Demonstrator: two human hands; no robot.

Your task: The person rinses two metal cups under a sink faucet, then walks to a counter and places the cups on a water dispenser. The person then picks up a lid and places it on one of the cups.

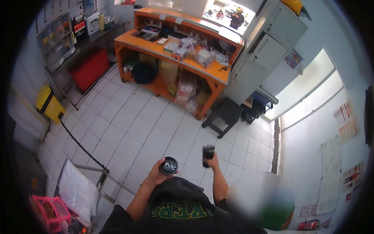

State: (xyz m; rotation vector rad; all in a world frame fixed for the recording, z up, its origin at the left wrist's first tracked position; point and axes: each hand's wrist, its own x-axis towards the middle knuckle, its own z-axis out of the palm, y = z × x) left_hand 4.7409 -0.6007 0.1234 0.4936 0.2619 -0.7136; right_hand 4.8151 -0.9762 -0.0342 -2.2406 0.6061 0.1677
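My left hand (157, 175) is closed around a dark round cup (169, 165), seen from above; its top looks black and glossy, and whether that is a lid or its inside I cannot tell. Out to the right, my right hand (212, 161) grips a dark cylindrical tumbler (208, 153) that stands roughly upright and is slightly blurred. The two vessels are apart, both held over the white tiled floor in front of my black shirt.
Ahead stands an orange workbench (172, 54) loaded with boxes and plastic bags. A black stool (225, 112) is beside grey lockers (270, 49). At left are a yellow bin (54, 106), a red box (90, 68) and a metal frame with a black strap. A person (237, 19) shows through the window.
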